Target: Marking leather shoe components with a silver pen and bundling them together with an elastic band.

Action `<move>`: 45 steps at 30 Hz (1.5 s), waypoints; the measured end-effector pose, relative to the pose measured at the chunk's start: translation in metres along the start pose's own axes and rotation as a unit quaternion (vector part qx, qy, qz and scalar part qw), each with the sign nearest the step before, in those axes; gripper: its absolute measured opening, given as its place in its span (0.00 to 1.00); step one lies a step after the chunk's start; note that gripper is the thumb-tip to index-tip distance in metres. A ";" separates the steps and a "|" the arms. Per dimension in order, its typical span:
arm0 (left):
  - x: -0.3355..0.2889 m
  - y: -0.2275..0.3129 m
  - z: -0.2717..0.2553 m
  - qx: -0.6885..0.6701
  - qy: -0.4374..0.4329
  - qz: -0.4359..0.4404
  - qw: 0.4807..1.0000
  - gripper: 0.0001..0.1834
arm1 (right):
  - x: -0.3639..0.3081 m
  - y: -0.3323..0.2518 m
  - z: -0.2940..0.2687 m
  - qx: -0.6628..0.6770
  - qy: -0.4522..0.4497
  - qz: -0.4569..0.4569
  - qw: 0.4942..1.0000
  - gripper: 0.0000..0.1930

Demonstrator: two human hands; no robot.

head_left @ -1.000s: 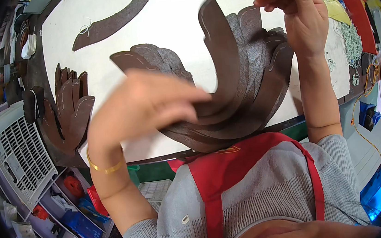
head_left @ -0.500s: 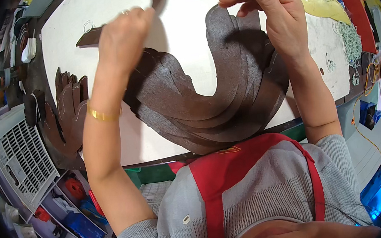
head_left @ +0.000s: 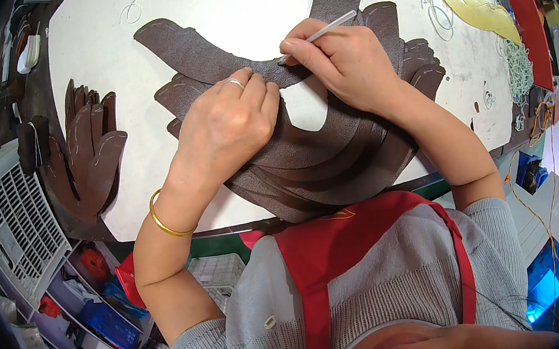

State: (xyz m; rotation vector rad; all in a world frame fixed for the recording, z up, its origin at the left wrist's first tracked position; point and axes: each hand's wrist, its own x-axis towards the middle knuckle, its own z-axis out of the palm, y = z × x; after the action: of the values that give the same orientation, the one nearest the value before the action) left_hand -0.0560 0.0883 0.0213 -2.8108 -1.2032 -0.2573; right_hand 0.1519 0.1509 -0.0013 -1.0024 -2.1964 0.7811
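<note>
A curved brown leather piece (head_left: 174, 49) lies across the top of a fanned stack of similar leather pieces (head_left: 325, 187). My left hand (head_left: 230, 122), with a ring and bent fingers pressed together, grips the top piece near its inner edge. In my right hand (head_left: 353, 64) is a slim white pen (head_left: 335, 25), pinched between thumb and fingers. Its point meets the leather just right of my left fingertips. Short pale marks run along the ends of several pieces.
On the left lies another bundle of brown leather pieces (head_left: 91, 160) beside a white slotted crate (head_left: 18, 215). Yellow strips (head_left: 480, 10), tangled pale thread (head_left: 518, 71) and a red panel (head_left: 529, 32) line the right of the white work board (head_left: 147, 86).
A curved leather piece now lies spread on the stack. My left hand has come down onto it from the upper left. The pen, lowered by my right hand, now touches the leather.
</note>
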 end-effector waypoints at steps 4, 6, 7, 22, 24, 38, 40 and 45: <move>0.001 0.000 0.005 0.004 0.067 0.015 0.998 0.02 | -0.001 -0.002 0.000 -0.044 -0.010 -0.020 0.999 0.15; 0.001 0.000 0.004 0.000 0.062 0.013 0.998 0.02 | -0.001 -0.001 0.001 -0.043 -0.006 -0.027 0.999 0.15; 0.001 0.000 0.005 0.000 0.070 0.015 0.997 0.02 | -0.002 -0.001 0.002 -0.044 0.000 -0.035 0.998 0.14; 0.002 -0.003 -0.003 -0.007 0.035 0.004 0.999 0.07 | 0.001 0.006 -0.002 -0.004 -0.005 -0.031 0.999 0.14; 0.003 -0.004 -0.010 -0.010 0.014 0.001 1.000 0.13 | 0.006 0.000 -0.020 0.100 0.022 0.037 0.994 0.16; -0.084 0.107 -0.053 -0.283 0.097 -0.051 0.953 0.15 | -0.020 -0.041 -0.057 -0.146 0.085 -0.153 0.974 0.14; -0.116 0.131 -0.044 -0.329 0.113 -0.148 0.926 0.15 | -0.015 -0.047 -0.046 -0.056 -0.030 -0.085 0.994 0.11; -0.132 0.172 -0.041 -0.709 0.135 -0.559 0.407 0.28 | -0.011 -0.053 -0.027 -0.184 -0.265 -0.012 0.946 0.21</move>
State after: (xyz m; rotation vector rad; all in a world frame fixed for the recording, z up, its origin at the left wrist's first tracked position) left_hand -0.0265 -0.1300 0.0369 -0.9724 -3.5115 -2.6412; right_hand 0.1533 0.1206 0.0508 -1.0186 -2.8965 0.7000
